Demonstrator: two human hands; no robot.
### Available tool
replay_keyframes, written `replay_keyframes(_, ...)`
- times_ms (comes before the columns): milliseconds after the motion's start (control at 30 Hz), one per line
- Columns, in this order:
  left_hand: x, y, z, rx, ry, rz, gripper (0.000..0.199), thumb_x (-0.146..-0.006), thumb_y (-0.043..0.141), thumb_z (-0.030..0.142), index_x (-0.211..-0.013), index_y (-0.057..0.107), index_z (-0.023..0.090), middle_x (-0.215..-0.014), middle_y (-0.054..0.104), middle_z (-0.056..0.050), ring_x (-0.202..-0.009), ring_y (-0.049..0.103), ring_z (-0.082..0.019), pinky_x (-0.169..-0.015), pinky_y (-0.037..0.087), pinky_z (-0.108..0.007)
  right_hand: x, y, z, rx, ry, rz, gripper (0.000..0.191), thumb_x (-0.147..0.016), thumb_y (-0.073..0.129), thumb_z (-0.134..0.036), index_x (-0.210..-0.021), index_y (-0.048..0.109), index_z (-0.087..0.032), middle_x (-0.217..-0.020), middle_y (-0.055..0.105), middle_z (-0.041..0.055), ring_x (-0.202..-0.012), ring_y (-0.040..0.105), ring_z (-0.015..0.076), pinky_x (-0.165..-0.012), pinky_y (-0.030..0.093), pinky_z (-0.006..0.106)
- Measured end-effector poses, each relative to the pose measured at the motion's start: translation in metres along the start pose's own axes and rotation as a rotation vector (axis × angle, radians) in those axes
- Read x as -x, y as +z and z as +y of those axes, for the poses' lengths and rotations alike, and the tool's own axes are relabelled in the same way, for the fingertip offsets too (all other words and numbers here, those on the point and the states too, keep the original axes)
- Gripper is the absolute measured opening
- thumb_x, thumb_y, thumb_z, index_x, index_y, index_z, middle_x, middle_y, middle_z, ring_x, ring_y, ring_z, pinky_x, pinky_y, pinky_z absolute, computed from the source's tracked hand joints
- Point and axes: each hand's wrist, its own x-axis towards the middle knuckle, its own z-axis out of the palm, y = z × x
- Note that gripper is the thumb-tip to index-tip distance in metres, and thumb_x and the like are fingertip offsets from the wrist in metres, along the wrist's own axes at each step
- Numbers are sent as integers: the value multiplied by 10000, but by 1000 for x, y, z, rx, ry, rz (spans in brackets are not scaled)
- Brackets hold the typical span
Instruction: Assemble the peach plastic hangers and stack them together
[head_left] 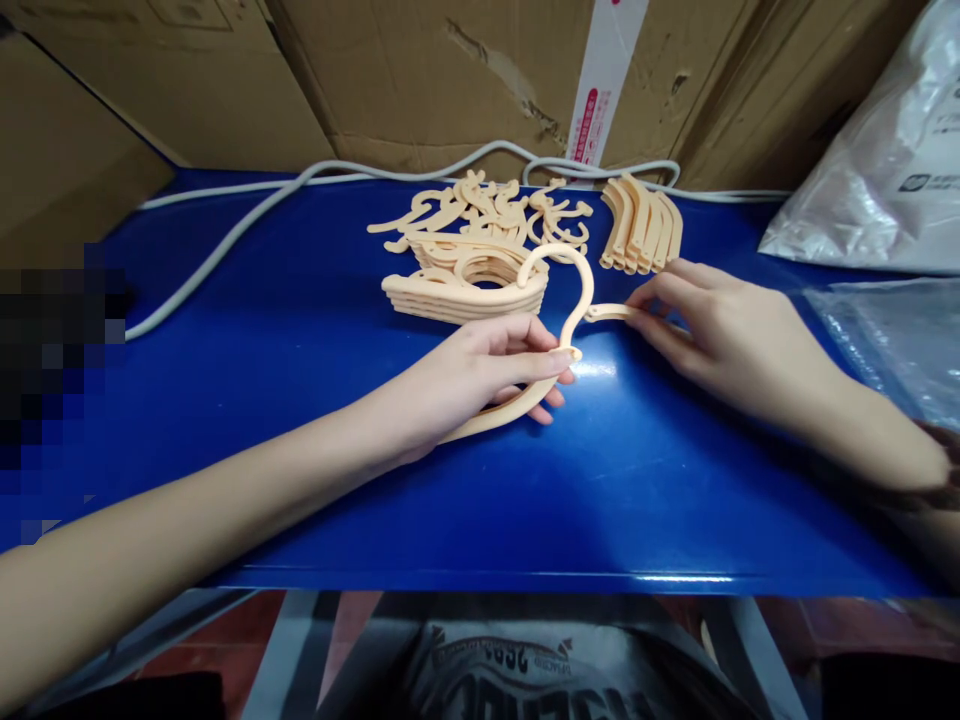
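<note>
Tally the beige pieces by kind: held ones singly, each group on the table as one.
Hooked piece in left hand: 1
Slim piece in right hand: 1
Neat stack: 1
Loose heap: 1
Row of curved strips: 1
Total: 5

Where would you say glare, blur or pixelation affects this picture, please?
In the head view, bright glare marks the blue table just right of the left hand and along the table's front edge; also in the head view, the right forearm looks slightly soft, and coarse pixelation hides part of the left side.
</note>
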Motion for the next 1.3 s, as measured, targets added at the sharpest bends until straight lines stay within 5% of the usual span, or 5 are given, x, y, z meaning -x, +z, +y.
replay_keyframes(233, -3, 2, 1, 3, -15, 50, 135, -1016, 737, 155, -897, 680, 129, -831, 745, 1, -628, 688, -78, -505, 582, -136, -1, -3, -10, -316, -62, 43, 223, -1093, 393, -304, -1103, 597, -215, -816, 716, 43, -670, 659, 205, -669, 460, 330)
replay_keyframes(433, -2, 0, -1, 2, 17, 46, 169, -1091, 685, 267, -1050, 785, 136, -840, 735, 0, -569, 636, -55, -423, 505, -97, 7, -8, -20, -224, -229, 34, 441, -1150, 410, -589, -918, 559, -246, -654, 572, -27, -505, 470, 140, -559, 316, 312)
replay_keyframes(633, -2, 1, 3, -14, -30, 28, 191, -1086, 677, 243, -1046, 828, 134, -672, 685, 13, -538, 630, -81, -412, 512, -107, 10, -4, -20, -16, -381, 23, 489, -1190, 368, -483, -864, 618, -217, -672, 626, -3, -568, 573, 142, -547, 292, 303)
replay_keyframes(800, -1, 0, 3, -22, -41, 18, 182, -1066, 707, 236, -1015, 854, 143, -781, 744, -8, -598, 681, -86, -424, 535, -112, 11, -3, -19, 54, -419, 34, 493, -1198, 361, -468, -1004, 723, -195, -807, 742, 22, -661, 681, 160, -560, 320, 318)
replay_keyframes(1300, -3, -2, 3, -55, -66, -67, 118, -1046, 718, 190, -984, 814, 161, -761, 739, 2, -693, 721, -110, -513, 624, -143, 13, -6, -30, 209, -448, 129, 471, -1190, 416, -423, -901, 719, -205, -781, 719, 17, -726, 683, 160, -638, 407, 309)
